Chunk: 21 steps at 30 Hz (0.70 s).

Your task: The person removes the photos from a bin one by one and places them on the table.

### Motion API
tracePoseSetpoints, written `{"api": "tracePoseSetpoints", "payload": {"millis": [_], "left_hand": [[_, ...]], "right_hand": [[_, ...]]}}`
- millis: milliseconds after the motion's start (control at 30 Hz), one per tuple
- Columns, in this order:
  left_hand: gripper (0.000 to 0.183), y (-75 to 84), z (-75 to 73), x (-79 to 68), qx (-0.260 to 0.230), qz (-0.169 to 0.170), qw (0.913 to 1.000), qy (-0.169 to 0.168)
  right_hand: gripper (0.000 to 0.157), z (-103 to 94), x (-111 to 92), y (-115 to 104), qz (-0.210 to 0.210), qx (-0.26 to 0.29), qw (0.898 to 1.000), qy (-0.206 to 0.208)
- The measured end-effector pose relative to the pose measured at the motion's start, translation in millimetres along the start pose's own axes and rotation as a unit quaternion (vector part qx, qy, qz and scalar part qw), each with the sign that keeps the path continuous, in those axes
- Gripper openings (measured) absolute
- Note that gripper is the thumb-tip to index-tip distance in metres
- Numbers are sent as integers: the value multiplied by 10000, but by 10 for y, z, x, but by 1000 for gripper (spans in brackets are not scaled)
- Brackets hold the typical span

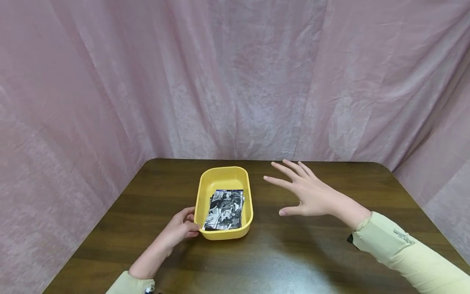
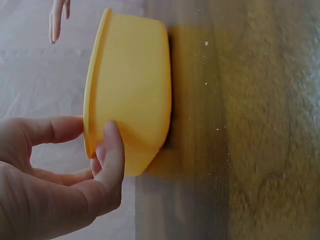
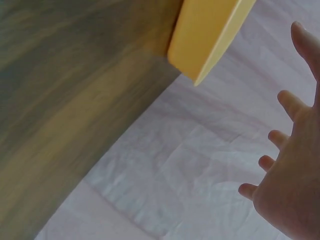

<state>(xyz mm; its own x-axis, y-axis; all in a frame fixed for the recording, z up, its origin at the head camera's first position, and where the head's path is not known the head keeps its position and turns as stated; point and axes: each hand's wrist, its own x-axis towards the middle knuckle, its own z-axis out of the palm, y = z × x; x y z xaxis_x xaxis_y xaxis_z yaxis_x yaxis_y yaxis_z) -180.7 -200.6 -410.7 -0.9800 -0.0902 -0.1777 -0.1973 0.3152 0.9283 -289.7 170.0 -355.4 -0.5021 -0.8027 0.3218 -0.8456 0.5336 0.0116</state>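
Observation:
A yellow plastic tub (image 1: pixel 222 236) with rounded corners stands on the brown table. Inside it lies a small stack of black-and-white printed pictures (image 1: pixel 225 210), slightly fanned out. My left hand (image 1: pixel 180 226) holds the tub by its near left corner. In the left wrist view, the left hand's (image 2: pixel 65 175) thumb meets the rim and its fingers curl against the outer wall of the tub (image 2: pixel 130 85). Over the table to the right of the tub, my right hand (image 1: pixel 306 194) hovers with fingers spread, holding nothing. The right wrist view shows the same hand (image 3: pixel 295 155) apart from the tub (image 3: pixel 205 35).
The wooden table (image 1: pixel 293 253) extends around the tub on all sides. Pink curtains (image 1: pixel 264 81) hang behind the table's far edge and along both sides. Small pale specks show on the tabletop in the left wrist view.

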Motion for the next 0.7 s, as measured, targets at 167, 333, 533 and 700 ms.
{"api": "tracePoseSetpoints", "payload": {"millis": [167,333,533,700], "left_hand": [[64,-25,-53,-30,-362,-221,9990,-157],[65,-51,-111,-81,-449,-309,9984,-134],[66,-77,-169,-136,-539,-319,9980,-16],[70,-120,-220,-181,-678,-143,9973,-258]], "right_hand": [[87,14,222,-68,33,163,9997,-192],[86,21,456,-134,-12,321,9990,-312],[84,46,733,-172,6,978,9941,-478],[83,88,1070,-182,24,1529,9865,-592]]}}
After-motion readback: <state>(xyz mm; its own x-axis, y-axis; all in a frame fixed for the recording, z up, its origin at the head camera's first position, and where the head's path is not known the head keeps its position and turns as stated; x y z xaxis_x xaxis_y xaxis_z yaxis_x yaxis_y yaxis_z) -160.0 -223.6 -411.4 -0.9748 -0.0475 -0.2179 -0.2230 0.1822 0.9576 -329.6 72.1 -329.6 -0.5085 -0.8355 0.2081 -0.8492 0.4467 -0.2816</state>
